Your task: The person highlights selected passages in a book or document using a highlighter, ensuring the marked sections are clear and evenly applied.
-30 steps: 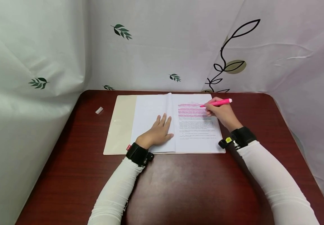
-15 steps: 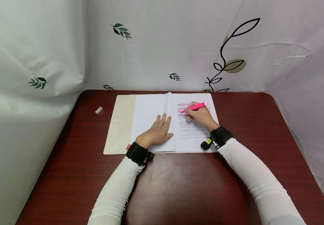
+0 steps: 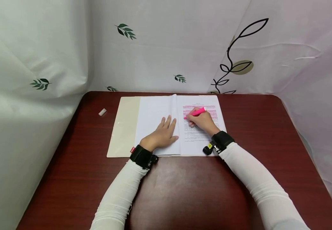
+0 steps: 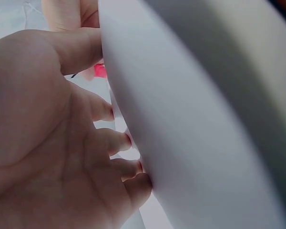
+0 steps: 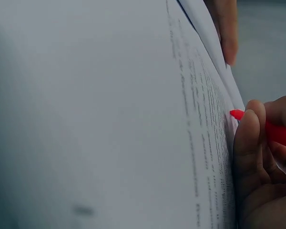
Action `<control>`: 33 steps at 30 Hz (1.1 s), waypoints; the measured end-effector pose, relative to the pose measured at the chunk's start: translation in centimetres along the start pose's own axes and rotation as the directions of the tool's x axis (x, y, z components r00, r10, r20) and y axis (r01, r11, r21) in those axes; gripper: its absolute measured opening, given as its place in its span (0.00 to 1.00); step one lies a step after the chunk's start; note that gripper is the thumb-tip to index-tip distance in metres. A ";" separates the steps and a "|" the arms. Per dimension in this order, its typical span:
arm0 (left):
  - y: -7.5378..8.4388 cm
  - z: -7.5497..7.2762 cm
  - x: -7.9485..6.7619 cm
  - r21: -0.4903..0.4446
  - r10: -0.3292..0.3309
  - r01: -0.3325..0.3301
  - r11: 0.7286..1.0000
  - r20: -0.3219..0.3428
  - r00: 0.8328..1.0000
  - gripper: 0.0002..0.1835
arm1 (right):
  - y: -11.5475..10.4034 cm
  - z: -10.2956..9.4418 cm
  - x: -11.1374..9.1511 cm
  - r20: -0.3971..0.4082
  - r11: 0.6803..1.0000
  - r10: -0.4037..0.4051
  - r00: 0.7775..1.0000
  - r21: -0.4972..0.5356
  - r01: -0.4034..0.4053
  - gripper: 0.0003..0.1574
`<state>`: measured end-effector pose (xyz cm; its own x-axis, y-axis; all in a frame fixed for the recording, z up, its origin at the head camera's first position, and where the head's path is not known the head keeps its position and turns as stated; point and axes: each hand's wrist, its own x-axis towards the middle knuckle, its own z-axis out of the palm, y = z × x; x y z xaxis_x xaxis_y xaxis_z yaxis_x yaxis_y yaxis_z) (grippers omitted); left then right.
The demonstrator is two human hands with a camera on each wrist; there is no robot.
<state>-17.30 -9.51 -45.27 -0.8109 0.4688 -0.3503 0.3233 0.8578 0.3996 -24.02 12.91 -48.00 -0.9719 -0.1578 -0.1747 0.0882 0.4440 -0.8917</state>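
Observation:
My right hand (image 3: 202,121) pinches a pink highlighter (image 3: 199,111) over the printed page (image 3: 193,147) in the head view. Its tip is at the left end of a text line, just below several rows marked in pink. In the right wrist view, the highlighter tip (image 5: 236,114) is at the page surface, and curled fingers hide part of the barrel. My left hand (image 3: 161,135) rests with spread fingers on the blank left page (image 3: 151,110), near the fold. Seen from the left wrist, its fingertips (image 4: 121,140) touch the paper.
A cream folder cover (image 3: 122,127) lies open under the pages on the dark red-brown table (image 3: 183,191). Left of it sits a small whitish block (image 3: 102,112). A white leaf-patterned curtain (image 3: 154,48) stands behind the table's far edge.
My right hand has swept left with the highlighter, from the right ends of the lines to the left margin, then slightly down the page. My left hand stays in place.

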 end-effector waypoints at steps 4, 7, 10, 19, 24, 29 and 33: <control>-0.1 0.0 0.0 0.009 0.003 -0.003 1.000 0.001 1.000 0.44 | 0.3 0.1 0.1 -0.004 1.000 0.008 1.000 -0.002 -0.008 0.14; 0.0 0.0 0.0 0.005 0.001 -0.001 1.000 -0.002 1.000 0.44 | 0.4 0.1 0.1 -0.002 1.000 -0.004 1.000 -0.009 0.003 0.15; 0.1 -0.1 0.0 0.001 0.000 0.000 1.000 0.001 1.000 0.44 | 0.4 0.1 0.0 0.001 0.999 -0.010 1.000 -0.033 0.010 0.15; 0.2 -0.2 -0.1 0.002 0.007 -0.007 1.000 -0.002 1.000 0.44 | 0.2 0.2 -0.1 0.004 0.999 -0.001 1.000 -0.054 0.001 0.15; 0.1 0.0 0.0 0.017 0.007 -0.007 1.000 -0.003 1.000 0.44 | 0.1 0.2 -0.1 0.002 0.997 0.009 1.000 -0.071 -0.009 0.14; 0.1 0.0 0.0 0.017 0.006 -0.006 1.000 -0.009 1.000 0.44 | 0.0 0.2 -0.1 0.002 0.998 0.008 1.000 -0.059 -0.008 0.13; 0.1 0.0 0.0 0.018 0.004 -0.004 1.000 -0.010 1.000 0.44 | -0.1 0.3 -0.1 0.003 0.998 0.012 1.000 -0.057 -0.011 0.13</control>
<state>-17.27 -9.44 -45.28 -0.8144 0.4702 -0.3401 0.3353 0.8596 0.3856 -23.83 12.65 -48.02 -0.9701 -0.1555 -0.1863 0.0866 0.4954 -0.8643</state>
